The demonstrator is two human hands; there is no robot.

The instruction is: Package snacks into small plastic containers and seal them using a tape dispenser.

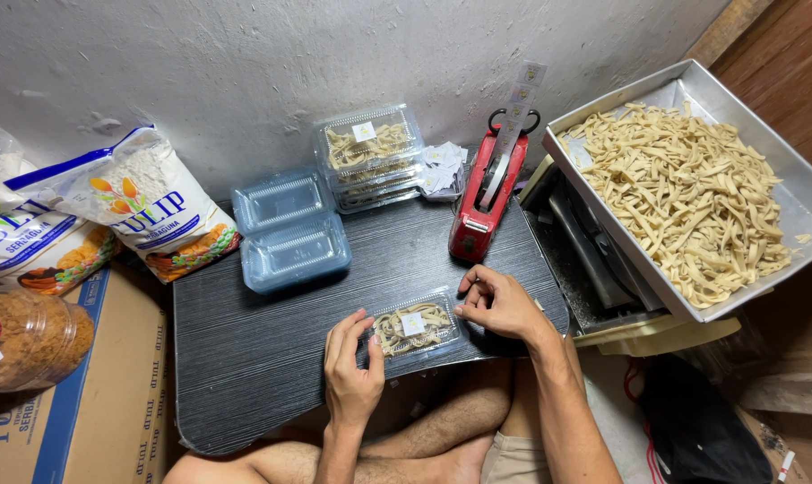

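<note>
Steel tray (pixel 787 193) at right, propped on a slant and heaped with pale snack strips (pixel 684 193); it sits well clear of my hands. Dark counter (pixel 245 358) below me holds the work. Two flour bags (pixel 146 206) lean on the wall at left. Empty clear boxes (pixel 289 233) at the back, a stack of filled ones (pixel 370 152) beside them, red tape dispenser (pixel 479 202) just right of that. The small clear box (pixel 415 329), filled and labelled on its lid, lies at the counter's near edge between my hands. Left hand (pixel 350 372): grip spread, thumb and fingers braced on the box's left end. Right hand (pixel 500 305): fingers curled, tips pinching the right rim. My judgement: press both ends evenly, box kept flat, so the lid seats without crushing the strips.
</note>
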